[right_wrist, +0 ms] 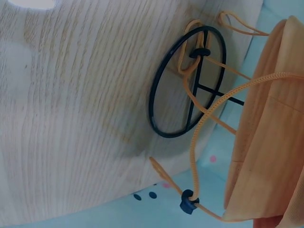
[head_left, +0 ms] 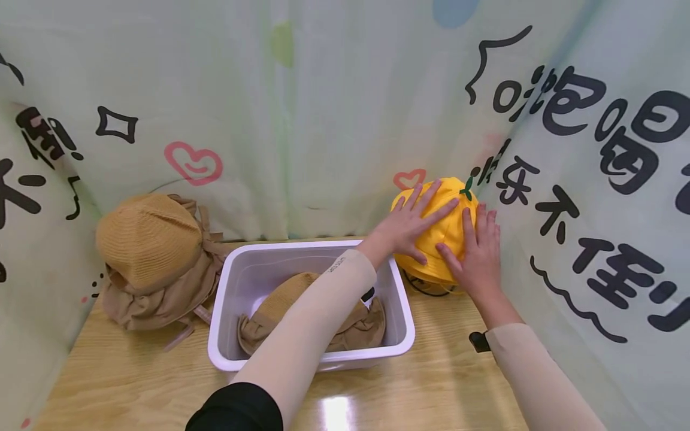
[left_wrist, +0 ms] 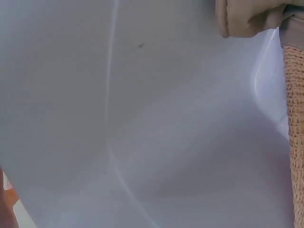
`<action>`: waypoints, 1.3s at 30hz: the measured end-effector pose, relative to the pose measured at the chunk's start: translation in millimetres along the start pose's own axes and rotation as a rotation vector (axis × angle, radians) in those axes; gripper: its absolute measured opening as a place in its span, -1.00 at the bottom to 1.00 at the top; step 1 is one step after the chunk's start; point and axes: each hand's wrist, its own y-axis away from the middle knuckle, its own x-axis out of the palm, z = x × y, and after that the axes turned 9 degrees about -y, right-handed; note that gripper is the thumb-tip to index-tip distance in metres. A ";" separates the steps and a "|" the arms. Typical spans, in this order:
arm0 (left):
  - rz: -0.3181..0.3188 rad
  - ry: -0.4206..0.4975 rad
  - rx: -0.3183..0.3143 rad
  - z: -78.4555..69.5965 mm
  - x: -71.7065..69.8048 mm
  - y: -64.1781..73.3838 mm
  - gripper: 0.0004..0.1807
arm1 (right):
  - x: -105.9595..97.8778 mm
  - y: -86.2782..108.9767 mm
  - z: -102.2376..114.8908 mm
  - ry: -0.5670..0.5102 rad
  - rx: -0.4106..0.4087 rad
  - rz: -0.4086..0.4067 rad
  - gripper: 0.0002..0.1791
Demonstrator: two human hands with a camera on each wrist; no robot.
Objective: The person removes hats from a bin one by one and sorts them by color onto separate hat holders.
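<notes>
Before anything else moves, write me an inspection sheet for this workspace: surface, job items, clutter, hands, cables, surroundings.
Surface: wood-grain tabletop, with a bright glare patch in front of the bin.
Job's things: yellow hat over a black wire stand; its drawcord hangs loose.
Clutter: lavender bin with a tan hat inside; second tan hat to the bin's left.
Hands: left hand and right hand rest on opposite sides of the yellow hat, fingers extended.
Cables: nothing seen.
Surroundings: pale curtain behind and at both sides, printed with dark lettering and pink hearts.
</notes>
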 end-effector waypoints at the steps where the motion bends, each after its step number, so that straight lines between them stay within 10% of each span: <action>1: 0.005 0.011 0.005 0.2 0.3 0.0 0.56 | 0.3 -0.3 -0.5 -0.007 0.005 0.005 -0.01; 20: 0.068 0.262 0.015 4.4 -5.6 -3.5 0.34 | 6.3 7.5 -8.7 -0.050 0.030 0.006 0.01; 27: -0.038 0.119 0.075 8.2 -19.1 -16.9 0.47 | 4.2 0.7 -5.8 -0.079 -0.017 -0.019 0.01; 39: 0.131 0.208 0.091 3.8 -13.9 -19.8 0.51 | 8.2 7.9 -7.4 -0.063 0.041 0.095 0.25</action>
